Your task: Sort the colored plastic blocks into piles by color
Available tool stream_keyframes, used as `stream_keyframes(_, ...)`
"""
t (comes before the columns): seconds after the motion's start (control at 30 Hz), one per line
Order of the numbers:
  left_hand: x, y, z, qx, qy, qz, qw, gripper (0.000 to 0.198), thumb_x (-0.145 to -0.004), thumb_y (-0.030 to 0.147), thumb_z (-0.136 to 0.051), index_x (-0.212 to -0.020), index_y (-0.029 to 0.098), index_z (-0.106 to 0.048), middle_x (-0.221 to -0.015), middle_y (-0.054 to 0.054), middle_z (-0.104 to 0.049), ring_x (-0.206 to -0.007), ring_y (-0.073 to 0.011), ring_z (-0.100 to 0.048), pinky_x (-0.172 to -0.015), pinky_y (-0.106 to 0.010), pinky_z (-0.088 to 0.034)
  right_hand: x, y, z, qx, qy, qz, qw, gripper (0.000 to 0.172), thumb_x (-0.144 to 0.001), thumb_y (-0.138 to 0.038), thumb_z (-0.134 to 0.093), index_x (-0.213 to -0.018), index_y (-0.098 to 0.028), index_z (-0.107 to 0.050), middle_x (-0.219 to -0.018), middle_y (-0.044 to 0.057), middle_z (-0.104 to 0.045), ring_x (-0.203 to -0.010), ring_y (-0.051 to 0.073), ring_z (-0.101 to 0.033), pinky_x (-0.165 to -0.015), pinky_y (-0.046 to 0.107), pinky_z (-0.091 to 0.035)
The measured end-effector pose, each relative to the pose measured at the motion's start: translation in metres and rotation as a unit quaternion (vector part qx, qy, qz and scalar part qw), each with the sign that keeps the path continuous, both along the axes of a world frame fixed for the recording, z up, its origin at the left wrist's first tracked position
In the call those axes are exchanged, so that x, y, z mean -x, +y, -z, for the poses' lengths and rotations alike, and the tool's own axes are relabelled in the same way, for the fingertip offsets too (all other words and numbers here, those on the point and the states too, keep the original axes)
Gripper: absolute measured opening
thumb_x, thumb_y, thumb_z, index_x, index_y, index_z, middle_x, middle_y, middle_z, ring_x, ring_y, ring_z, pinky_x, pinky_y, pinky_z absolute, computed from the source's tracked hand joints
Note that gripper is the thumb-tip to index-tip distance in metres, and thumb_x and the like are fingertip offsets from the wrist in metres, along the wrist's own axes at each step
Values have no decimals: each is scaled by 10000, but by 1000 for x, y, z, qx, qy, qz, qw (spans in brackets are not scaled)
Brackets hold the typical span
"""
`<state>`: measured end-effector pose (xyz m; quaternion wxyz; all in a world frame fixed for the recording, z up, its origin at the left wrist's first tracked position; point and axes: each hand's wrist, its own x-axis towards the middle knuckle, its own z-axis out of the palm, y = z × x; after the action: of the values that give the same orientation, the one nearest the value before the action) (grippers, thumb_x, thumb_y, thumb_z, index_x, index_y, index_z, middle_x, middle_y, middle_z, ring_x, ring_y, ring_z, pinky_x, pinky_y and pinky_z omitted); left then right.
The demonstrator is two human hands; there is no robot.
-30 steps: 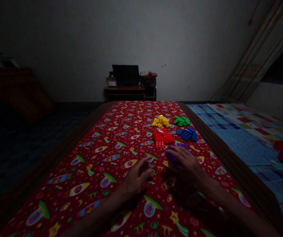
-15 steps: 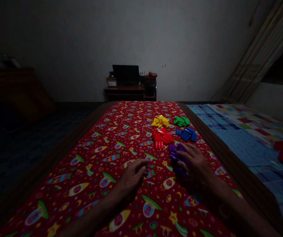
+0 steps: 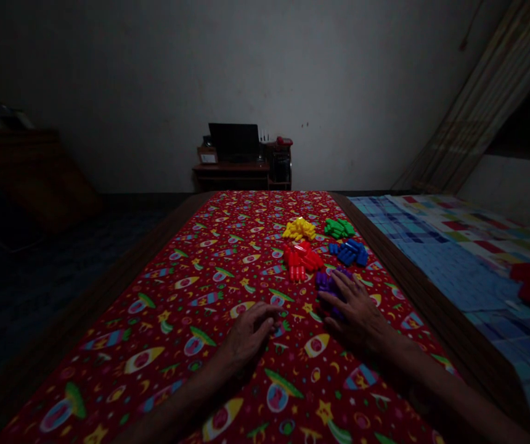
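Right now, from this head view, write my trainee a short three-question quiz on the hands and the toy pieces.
1. True or false: the right hand lies spread over the purple pieces.
2. Which colour of pile lies just beyond the red pile, farther from the person? A yellow, B green, C blue.
3. Fill in: the left hand rests palm down on the ____.
Key: 1 true. 2 A, the yellow pile. 3 cloth.
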<state>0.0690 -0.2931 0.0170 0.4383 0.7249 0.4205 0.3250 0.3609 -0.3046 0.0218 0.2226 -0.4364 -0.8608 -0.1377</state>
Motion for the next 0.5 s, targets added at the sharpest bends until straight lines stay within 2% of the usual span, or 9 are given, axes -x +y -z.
stream_keyframes(0.1, -1, 1, -2, -16, 22, 0, 1000, 305, -883, 328, -458, -1087, 199, -645, -992, -69, -656, -876, -194, -650, -829, -333, -525, -4, 6, -6, 31, 20, -11, 999, 527, -853, -408, -584, -1350, -253, -503, -1532, 155, -272, -1406, 352, -229, -1057, 595, -312)
stream_keyframes(0.17, 0, 1, -3, -31, 35, 1, 999, 306, -889, 324, -446, -1076, 190, -648, -982, -73, -653, -883, -196, -646, -836, -338, -522, -7, 16, -11, 45, 62, 7, 997, 511, -892, -437, -512, -1367, -250, -484, -1521, 147, -302, -1403, 333, -249, -1064, 574, -319)
stream_keyframes(0.27, 0, -2, -3, -67, 59, 11, 996, 307, -905, 319, -431, -1083, 184, -641, -993, -87, -645, -931, -207, -631, -858, -351, -516, -14, 34, -18, 67, 178, 64, 980, 441, -949, -431, -375, -1288, -216, -558, -1390, 147, -489, -1298, 286, -435, -1038, 509, -381)
stream_keyframes(0.33, -3, -7, -2, -101, 76, 32, 991, 330, -916, 322, -437, -1177, 198, -596, -1115, -110, -612, -1043, -224, -597, -911, -374, -499, -18, 44, -20, 123, 237, 84, 960, 449, -965, -441, -315, -1180, -195, -623, -1202, 126, -629, -1121, 250, -581, -949, 438, -465)
stream_keyframes(0.4, -12, -11, 1, -146, 95, 74, 982, 439, -904, 358, -497, -1325, 231, -482, -1324, -137, -496, -1230, -267, -485, -1002, -435, -442, -20, 48, -20, 184, 267, 81, 942, 475, -969, -464, -288, -1098, -186, -651, -1033, 87, -692, -948, 218, -645, -838, 371, -513)
stream_keyframes(0.5, -39, -10, 7, -227, 132, 146, 954, 810, -772, 474, -684, -1453, 285, -287, -1539, -155, -193, -1413, -367, -188, -1089, -572, -298, -20, 48, -14, 207, 300, 70, 929, 472, -962, -476, -302, -1087, -188, -654, -976, 57, -709, -866, 203, -658, -772, 339, -524)
